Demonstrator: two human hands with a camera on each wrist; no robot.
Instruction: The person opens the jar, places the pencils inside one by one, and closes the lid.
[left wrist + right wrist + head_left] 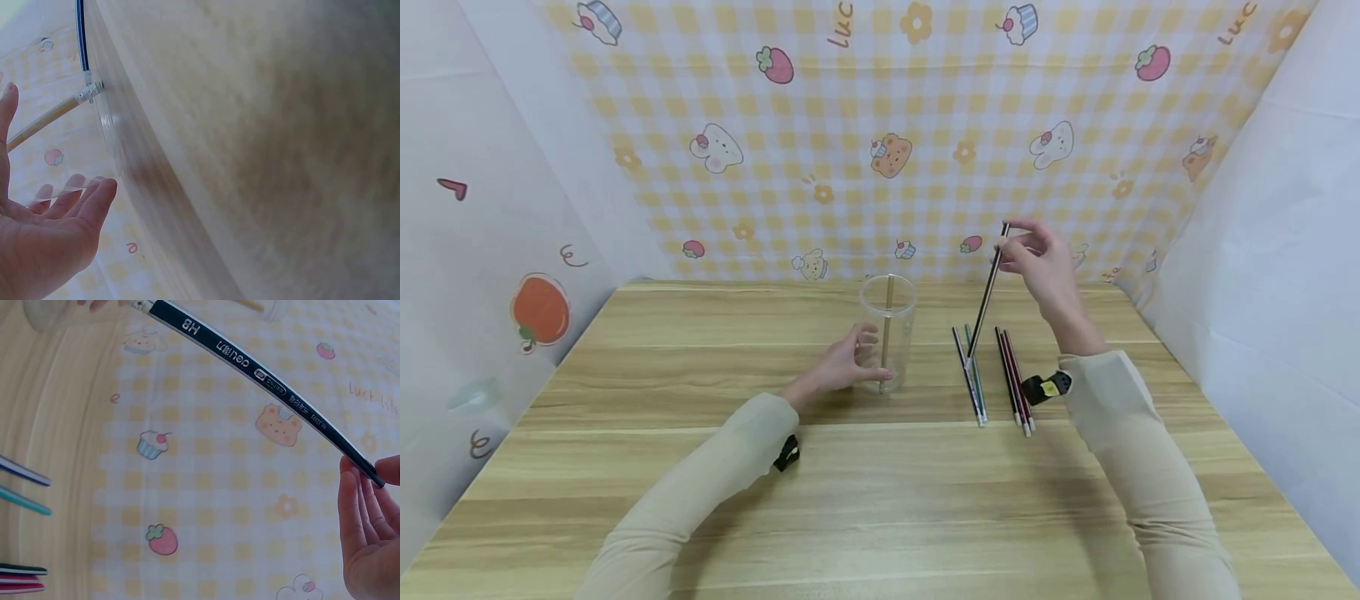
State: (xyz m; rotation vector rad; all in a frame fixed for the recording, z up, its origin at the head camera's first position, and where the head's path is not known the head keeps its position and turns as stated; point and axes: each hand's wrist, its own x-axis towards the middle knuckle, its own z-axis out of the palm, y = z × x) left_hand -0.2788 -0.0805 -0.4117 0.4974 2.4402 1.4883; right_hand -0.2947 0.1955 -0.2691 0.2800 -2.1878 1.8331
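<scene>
A tall clear cup (904,333) stands upright on the table, with one tan pencil (887,333) leaning inside it. My left hand (848,362) holds the cup low on its left side, thumb in front and fingers round the far side. The pencil's eraser end is down, as the left wrist view shows. My right hand (1037,262) pinches a black HB pencil (250,370) near its upper end. That pencil slants in the air to the right of the cup, eraser end lowest, over a blue pencil (967,379) and a teal pencil (977,383).
Right of the blue and teal pencils lie a black pencil (1007,377) and dark red pencils (1018,379), side by side. The wooden table (880,500) ends at the back against a yellow checked cloth (850,225). White sheets (1262,250) hang at both sides.
</scene>
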